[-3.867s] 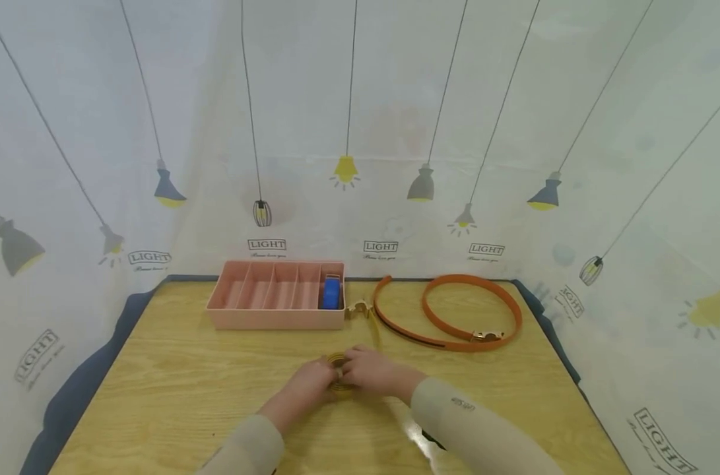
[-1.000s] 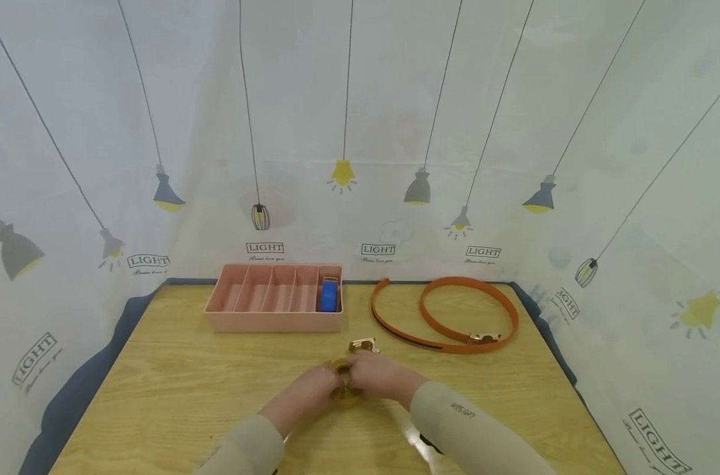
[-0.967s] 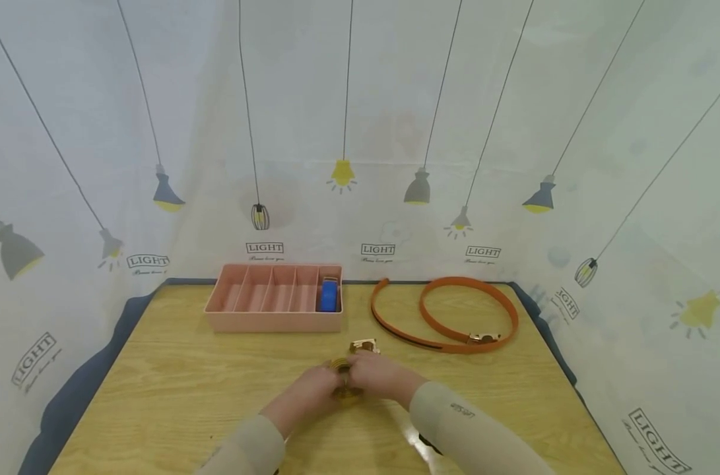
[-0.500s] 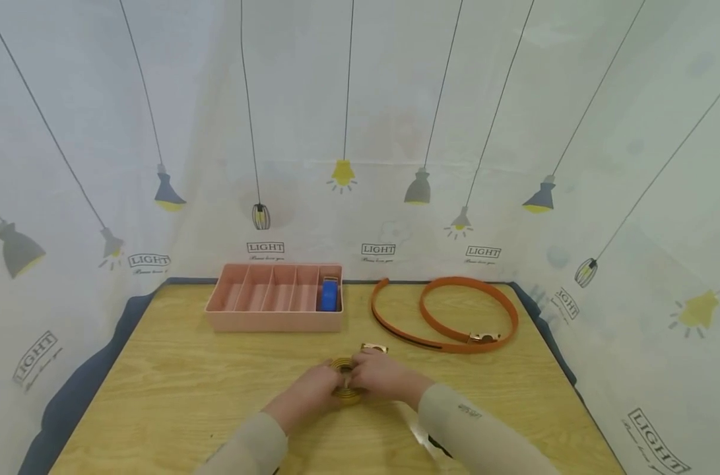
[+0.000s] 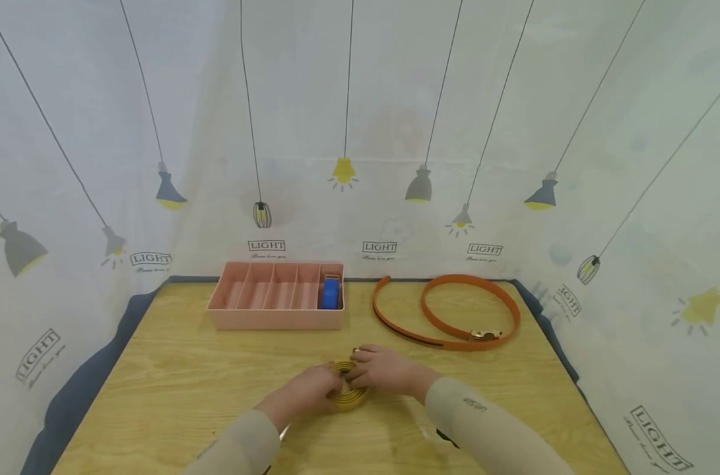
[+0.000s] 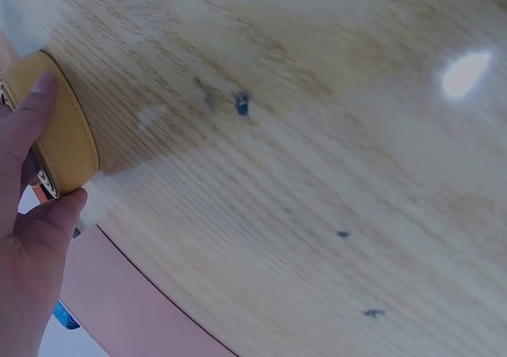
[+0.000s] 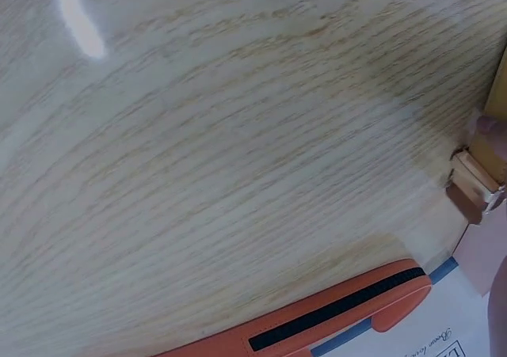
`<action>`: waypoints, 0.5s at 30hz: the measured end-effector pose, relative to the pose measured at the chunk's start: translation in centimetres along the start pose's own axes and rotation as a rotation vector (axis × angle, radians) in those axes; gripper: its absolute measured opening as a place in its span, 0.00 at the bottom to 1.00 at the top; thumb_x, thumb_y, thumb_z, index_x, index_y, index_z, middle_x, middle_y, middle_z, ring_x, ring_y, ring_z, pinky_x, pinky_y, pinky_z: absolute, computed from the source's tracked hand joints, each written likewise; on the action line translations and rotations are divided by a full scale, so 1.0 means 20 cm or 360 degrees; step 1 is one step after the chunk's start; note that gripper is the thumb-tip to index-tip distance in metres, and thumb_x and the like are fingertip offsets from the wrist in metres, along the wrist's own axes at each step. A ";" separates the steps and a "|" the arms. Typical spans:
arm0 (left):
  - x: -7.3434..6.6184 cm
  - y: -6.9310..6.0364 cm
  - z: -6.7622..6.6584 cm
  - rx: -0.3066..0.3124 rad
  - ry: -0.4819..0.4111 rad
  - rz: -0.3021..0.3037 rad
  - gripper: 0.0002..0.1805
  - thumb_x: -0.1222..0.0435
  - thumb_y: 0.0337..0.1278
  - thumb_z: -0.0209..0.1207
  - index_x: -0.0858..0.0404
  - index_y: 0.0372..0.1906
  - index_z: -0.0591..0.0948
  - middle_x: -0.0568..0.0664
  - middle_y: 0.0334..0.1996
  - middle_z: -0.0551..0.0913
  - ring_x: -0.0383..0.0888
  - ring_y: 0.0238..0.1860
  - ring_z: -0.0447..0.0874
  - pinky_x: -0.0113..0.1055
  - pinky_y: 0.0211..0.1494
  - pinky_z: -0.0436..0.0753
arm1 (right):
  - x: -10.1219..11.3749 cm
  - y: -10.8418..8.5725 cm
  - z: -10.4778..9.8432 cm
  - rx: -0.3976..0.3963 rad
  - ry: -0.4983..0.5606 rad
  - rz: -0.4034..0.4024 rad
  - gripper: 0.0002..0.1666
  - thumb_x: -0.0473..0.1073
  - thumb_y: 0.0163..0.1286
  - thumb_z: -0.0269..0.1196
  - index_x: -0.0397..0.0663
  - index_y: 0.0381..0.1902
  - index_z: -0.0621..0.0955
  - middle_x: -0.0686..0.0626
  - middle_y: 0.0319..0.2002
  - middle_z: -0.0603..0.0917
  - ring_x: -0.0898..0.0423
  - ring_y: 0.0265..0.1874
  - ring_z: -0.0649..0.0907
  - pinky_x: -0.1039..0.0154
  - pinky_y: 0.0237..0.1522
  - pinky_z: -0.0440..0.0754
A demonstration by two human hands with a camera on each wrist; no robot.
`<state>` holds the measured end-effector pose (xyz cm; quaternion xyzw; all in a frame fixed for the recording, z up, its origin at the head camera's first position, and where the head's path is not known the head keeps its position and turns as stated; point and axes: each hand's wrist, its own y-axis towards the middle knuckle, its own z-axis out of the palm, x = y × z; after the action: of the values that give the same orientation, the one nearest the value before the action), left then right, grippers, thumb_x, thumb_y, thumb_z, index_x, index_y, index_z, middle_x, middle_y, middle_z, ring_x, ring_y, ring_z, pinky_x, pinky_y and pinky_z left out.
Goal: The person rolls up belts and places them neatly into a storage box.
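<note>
Now the flat yellow strap with stitched edging sits wound into a coil (image 5: pixel 350 401), midway between the left and right edges of the tabletop (image 5: pixel 187 376). The left hand (image 5: pixel 313 386) pinches it between thumb and fingers; the right hand (image 5: pixel 389 369) curls at its right side, though I cannot tell whether that grip pinches or merely touches. The gold-coloured metal buckle (image 7: pixel 473 184), earlier out beyond the hands on a trailing length, is drawn in beside the coil, so winding looks nearly finished. Fingers mostly cover the buckle from above, and both wrist views cut the coil off.

Along the far edge, left of centre, a pink compartment tray (image 5: pixel 276 320) holds a blue bundle (image 5: pixel 330 292), too small to identify, in its rightmost slot; an orange strap (image 5: pixel 463 279) lies towards the far right corner.
</note>
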<state>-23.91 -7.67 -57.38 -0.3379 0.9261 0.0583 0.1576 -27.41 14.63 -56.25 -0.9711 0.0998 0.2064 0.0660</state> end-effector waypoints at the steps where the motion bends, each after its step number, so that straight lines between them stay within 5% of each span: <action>1: 0.00 0.00 0.00 0.0001 0.0015 0.0026 0.12 0.67 0.38 0.74 0.53 0.26 0.81 0.35 0.24 0.76 0.39 0.39 0.82 0.43 0.63 0.72 | 0.00 0.00 0.00 -0.0017 -0.0011 -0.0010 0.20 0.43 0.65 0.63 0.71 0.53 0.83 0.68 0.57 0.79 0.56 0.64 0.71 0.55 0.68 0.63; 5: 0.00 0.01 -0.01 0.0028 0.0058 0.0071 0.15 0.66 0.38 0.74 0.53 0.23 0.76 0.35 0.22 0.71 0.35 0.31 0.75 0.35 0.49 0.77 | -0.01 0.02 0.00 -0.0108 -0.0034 -0.0034 0.16 0.43 0.63 0.64 0.71 0.45 0.86 0.69 0.50 0.82 0.59 0.61 0.73 0.56 0.66 0.65; 9: 0.01 0.00 -0.01 0.0057 0.0089 0.0065 0.14 0.64 0.39 0.74 0.53 0.24 0.77 0.35 0.24 0.72 0.36 0.30 0.69 0.31 0.36 0.71 | -0.01 0.05 0.00 -0.0189 -0.0069 -0.0058 0.12 0.43 0.62 0.65 0.72 0.38 0.87 0.71 0.43 0.83 0.62 0.54 0.75 0.60 0.64 0.66; 15: 0.01 -0.01 -0.05 0.0031 0.0211 0.0025 0.11 0.65 0.40 0.73 0.53 0.26 0.80 0.37 0.28 0.75 0.37 0.34 0.73 0.33 0.44 0.76 | -0.01 0.09 -0.02 -0.0230 -0.0078 -0.0035 0.09 0.46 0.59 0.67 0.73 0.32 0.87 0.70 0.33 0.83 0.62 0.42 0.74 0.64 0.58 0.68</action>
<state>-24.11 -8.09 -56.57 -0.3322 0.9376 0.0280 0.0986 -27.93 12.81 -55.94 -0.9691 0.0723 0.2359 0.0004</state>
